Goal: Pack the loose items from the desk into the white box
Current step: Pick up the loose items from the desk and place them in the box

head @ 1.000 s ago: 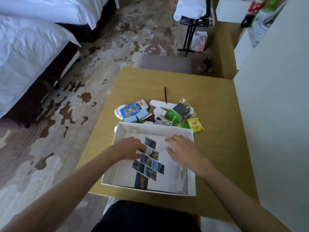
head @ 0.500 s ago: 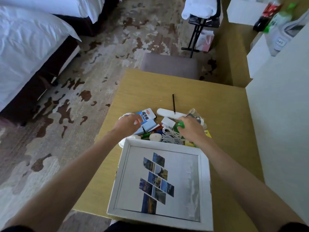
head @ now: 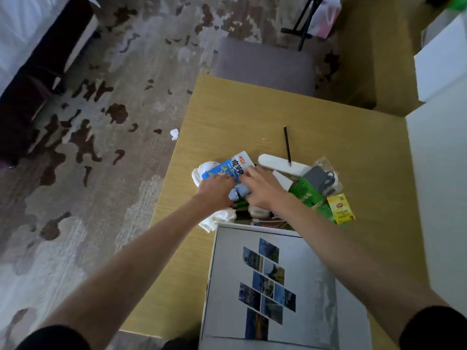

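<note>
The white box [head: 211, 274] lies open at the desk's near edge, with a photo collage on its floor and nothing else inside. Beyond its far rim is the pile of loose items. My left hand [head: 214, 194] and my right hand [head: 264, 190] meet over a blue snack packet [head: 231, 168], fingers closed on its near and right edges. A light-blue box [head: 238, 193] shows between the hands. White cloth [head: 219, 218] lies under my left wrist. To the right lie a green packet [head: 303, 192], a yellow tea bag [head: 341, 208], a bagged grey charger [head: 318, 176], a white case [head: 276, 162] and a black pencil [head: 287, 145].
The wooden desk [head: 227, 117] ends at a white wall [head: 442, 185] on the right. A grey chair seat [head: 265, 64] is tucked at its far edge. Patterned carpet and a bed [head: 15, 34] lie to the left, and a white scrap [head: 174, 134] is on the floor.
Both hands left the box and reached into the pile. My right hand then moved left from the green packet to the blue snack packet, where the left hand stayed.
</note>
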`<action>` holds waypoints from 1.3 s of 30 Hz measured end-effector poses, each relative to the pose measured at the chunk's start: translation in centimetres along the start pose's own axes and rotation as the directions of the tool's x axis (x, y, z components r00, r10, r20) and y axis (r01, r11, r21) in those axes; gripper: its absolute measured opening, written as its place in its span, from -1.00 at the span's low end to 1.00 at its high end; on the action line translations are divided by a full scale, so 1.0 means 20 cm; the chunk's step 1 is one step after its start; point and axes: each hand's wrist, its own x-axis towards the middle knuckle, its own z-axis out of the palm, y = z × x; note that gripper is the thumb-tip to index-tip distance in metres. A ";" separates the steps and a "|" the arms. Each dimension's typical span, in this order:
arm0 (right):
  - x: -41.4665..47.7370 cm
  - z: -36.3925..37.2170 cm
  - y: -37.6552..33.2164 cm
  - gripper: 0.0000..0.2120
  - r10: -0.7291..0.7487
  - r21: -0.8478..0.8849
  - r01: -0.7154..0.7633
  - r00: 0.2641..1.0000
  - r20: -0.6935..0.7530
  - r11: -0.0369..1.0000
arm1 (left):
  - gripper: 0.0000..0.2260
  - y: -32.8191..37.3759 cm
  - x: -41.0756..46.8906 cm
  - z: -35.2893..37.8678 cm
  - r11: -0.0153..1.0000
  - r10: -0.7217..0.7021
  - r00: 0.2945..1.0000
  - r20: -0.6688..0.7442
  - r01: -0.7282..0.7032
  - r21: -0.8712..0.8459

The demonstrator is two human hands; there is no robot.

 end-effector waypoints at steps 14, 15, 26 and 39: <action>-0.21 -0.17 0.09 -0.61 0.110 0.431 -0.038 0.983 -0.145 0.901 | -0.78 -0.04 -0.28 -0.33 0.553 -0.197 0.953 -0.231 -0.087 -0.828; -0.28 -0.21 0.08 -0.62 0.135 0.491 -0.041 0.978 -0.157 0.870 | -0.81 0.00 -0.34 -0.38 0.510 -0.189 0.948 -0.256 -0.128 -0.850; -1.05 -0.27 -0.08 -0.66 0.035 0.559 0.190 0.930 -0.365 0.807 | -0.70 0.37 -0.98 -0.32 0.887 0.099 0.964 -0.248 -0.198 -0.416; -1.26 0.37 -0.35 -0.55 -0.218 0.218 0.209 0.976 0.017 0.953 | -0.72 0.48 -1.17 0.14 0.792 0.271 0.944 0.186 -0.329 0.514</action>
